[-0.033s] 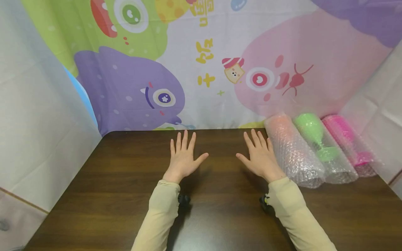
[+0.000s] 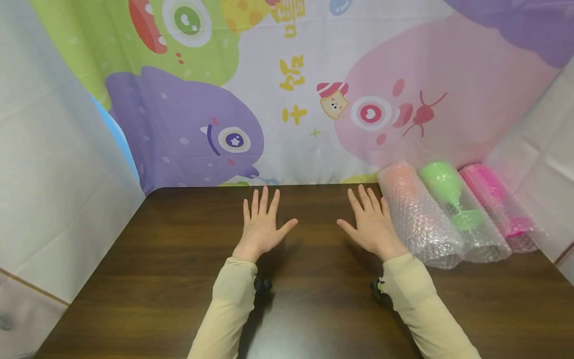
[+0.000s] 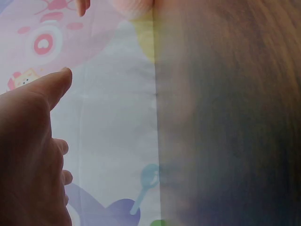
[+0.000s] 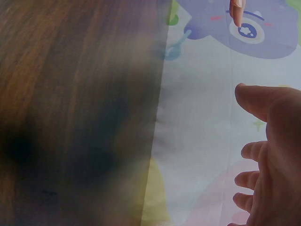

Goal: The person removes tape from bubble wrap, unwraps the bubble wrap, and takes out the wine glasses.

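My left hand (image 2: 261, 227) is spread over the dark wooden table (image 2: 188, 279), palm down, with its thumb pointing inward and nothing held. To its right, my right hand (image 2: 372, 227) is likewise spread and holds nothing; it is nearest to a bubble-wrapped roll with something orange inside (image 2: 421, 219). Alongside lie a bubble-wrapped green item shaped like a goblet (image 2: 448, 187) and a bubble-wrapped pink item (image 2: 493, 187). In the left wrist view, the left thumb (image 3: 59, 84) stands apart from the fingers. The right wrist view shows the right thumb (image 4: 251, 98) extended too.
A cloth printed with cartoon monsters (image 2: 309, 154) hangs behind the table's far edge. Pale panels stand at the left (image 2: 58, 149) and right (image 2: 538, 134). A small black device (image 2: 262, 285) is on the left wrist, another (image 2: 380, 291) on the right.
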`<act>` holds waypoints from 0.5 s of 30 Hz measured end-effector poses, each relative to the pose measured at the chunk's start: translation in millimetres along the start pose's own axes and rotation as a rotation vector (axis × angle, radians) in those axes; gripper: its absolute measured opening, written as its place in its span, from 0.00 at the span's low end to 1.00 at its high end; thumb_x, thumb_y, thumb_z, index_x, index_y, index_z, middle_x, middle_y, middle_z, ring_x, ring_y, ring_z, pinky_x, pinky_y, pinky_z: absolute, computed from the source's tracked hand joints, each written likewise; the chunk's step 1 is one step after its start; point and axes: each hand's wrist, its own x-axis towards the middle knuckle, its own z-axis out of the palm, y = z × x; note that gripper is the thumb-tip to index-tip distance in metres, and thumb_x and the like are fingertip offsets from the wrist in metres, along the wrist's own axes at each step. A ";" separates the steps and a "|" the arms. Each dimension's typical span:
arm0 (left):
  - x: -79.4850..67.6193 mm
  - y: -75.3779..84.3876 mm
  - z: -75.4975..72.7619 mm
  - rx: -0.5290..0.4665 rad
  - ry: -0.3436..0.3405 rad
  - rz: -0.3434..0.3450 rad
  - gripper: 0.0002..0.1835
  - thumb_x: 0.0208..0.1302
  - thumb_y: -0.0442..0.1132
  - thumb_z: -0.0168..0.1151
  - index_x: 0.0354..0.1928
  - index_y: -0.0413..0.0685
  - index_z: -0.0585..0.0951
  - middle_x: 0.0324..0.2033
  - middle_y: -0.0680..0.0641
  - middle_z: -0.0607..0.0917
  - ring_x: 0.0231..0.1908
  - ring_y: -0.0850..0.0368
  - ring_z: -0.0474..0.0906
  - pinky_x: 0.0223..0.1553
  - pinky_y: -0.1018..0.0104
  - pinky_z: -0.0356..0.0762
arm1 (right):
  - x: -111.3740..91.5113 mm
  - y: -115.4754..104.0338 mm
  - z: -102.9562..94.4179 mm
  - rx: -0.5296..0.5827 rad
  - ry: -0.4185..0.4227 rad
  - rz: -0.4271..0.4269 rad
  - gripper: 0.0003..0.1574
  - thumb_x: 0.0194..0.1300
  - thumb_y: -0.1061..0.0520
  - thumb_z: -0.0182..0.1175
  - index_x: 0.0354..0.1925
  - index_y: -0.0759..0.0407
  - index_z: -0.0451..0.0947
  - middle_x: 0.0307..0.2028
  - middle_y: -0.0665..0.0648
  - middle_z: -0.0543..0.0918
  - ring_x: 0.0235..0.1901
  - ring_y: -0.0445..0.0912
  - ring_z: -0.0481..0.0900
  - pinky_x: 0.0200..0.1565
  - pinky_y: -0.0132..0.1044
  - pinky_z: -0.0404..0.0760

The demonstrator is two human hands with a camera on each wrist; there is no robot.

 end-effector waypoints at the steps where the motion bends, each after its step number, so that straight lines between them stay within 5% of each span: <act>1: 0.0 -0.1 0.3 0.002 -0.004 -0.002 0.46 0.59 0.69 0.42 0.71 0.56 0.39 0.70 0.45 0.34 0.68 0.46 0.23 0.65 0.44 0.24 | 0.0 0.1 0.3 -0.002 0.001 0.000 0.48 0.63 0.37 0.48 0.70 0.58 0.44 0.70 0.66 0.43 0.69 0.61 0.38 0.64 0.61 0.37; 15: -1.0 -1.1 2.8 -0.013 -0.030 -0.012 0.47 0.58 0.69 0.42 0.71 0.55 0.38 0.70 0.45 0.35 0.69 0.46 0.28 0.64 0.44 0.23 | 3.7 5.9 -5.1 -0.036 0.051 -0.012 0.46 0.64 0.37 0.48 0.70 0.58 0.45 0.69 0.66 0.49 0.68 0.60 0.42 0.64 0.61 0.41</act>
